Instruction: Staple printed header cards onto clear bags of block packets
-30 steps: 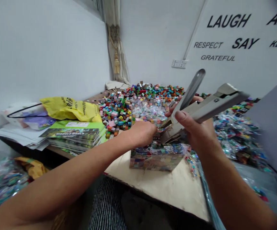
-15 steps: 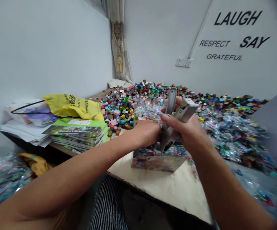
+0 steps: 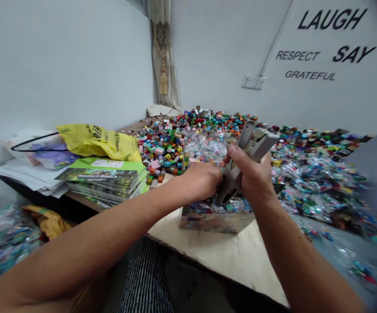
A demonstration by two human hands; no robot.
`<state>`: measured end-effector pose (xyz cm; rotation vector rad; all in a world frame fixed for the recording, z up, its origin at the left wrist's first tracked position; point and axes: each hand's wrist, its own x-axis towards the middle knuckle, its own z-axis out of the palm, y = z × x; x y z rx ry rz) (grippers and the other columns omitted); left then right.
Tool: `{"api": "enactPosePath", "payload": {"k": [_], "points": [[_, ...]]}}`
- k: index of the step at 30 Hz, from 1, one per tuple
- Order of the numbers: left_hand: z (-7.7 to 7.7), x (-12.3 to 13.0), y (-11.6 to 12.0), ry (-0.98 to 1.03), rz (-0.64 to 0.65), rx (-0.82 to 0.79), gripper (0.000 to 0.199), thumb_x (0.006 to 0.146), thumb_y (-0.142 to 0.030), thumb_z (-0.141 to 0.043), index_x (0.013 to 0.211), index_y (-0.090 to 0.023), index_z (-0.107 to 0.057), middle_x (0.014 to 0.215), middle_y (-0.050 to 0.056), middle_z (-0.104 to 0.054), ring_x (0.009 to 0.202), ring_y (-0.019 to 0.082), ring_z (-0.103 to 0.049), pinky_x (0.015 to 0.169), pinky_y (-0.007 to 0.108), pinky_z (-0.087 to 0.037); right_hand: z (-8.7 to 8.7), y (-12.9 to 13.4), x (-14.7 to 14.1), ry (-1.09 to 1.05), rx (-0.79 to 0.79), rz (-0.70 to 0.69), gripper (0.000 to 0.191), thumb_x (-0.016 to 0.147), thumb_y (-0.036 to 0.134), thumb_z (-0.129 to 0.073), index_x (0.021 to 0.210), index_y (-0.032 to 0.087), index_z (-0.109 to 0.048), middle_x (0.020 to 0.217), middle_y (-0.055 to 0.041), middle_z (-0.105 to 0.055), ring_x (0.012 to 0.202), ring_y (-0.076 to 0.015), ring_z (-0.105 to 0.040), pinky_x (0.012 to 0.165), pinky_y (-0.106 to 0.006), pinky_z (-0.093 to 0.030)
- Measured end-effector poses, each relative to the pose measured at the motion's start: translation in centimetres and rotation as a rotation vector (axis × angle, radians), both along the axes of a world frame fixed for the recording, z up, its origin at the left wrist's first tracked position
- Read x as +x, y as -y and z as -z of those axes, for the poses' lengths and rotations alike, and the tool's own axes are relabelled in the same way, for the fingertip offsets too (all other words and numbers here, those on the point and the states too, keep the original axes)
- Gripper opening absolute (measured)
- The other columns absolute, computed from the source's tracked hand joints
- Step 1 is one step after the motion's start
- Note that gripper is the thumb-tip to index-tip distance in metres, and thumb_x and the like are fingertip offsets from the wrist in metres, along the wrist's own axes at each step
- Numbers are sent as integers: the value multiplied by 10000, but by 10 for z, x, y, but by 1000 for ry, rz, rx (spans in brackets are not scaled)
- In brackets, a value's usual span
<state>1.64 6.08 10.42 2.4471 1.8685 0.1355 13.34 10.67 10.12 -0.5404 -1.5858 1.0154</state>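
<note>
My right hand is wrapped around a grey metal stapler, thumb on its upper arm. The stapler tilts, its jaw end pointing down to the left. Close beside that jaw, my left hand is closed with its fingers curled; what it pinches, if anything, is hidden. Under both hands stands a printed box on the pale board. Clear plastic bags of small coloured blocks fill its top.
The pale board has a worn front edge. Loose coloured blocks are heaped behind; bagged blocks pile up on the right. Left are stacked booklets, a yellow bag and papers.
The stapler's two arms have come closer together in my right hand, and it has shifted slightly right. My left hand has stayed near the jaw. The view has shifted a little.
</note>
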Motion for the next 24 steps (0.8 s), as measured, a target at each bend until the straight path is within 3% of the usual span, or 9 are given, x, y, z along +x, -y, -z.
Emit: {"api": "enactPosePath", "payload": {"k": [5,11,17,24], "points": [[3,0,-3,-77,-17,-18,258,739,-153,-545,913,-139,-735,749,131,-701,794,266,-664,682,336,-495,-2,-7,-8,-31,9,33,349,676,455,-744,835,245,-515,775,-1,-541,661,-162,-530,671,-383,-508],[-6,3,3,-91,-39,-35,283,744,-149,-551,958,-120,-733,765,142,-698,789,278,-669,690,354,-488,-8,-7,-8,-11,5,35,308,658,416,-737,793,242,-522,730,6,-536,641,-157,-505,636,-369,-486],[-14,10,8,-118,-22,-50,300,761,-135,-541,992,-144,-731,876,146,-719,839,269,-670,708,342,-501,-11,9,16,-63,-22,-166,400,677,384,-762,987,249,-549,858,15,-559,705,-139,-537,643,-302,-459],[-12,16,9,-110,-29,-59,266,752,-102,-538,931,-125,-733,876,148,-731,833,283,-687,696,339,-506,-6,2,21,-49,-20,-39,344,731,434,-718,938,235,-528,807,15,-515,714,-160,-522,654,-310,-438]]}}
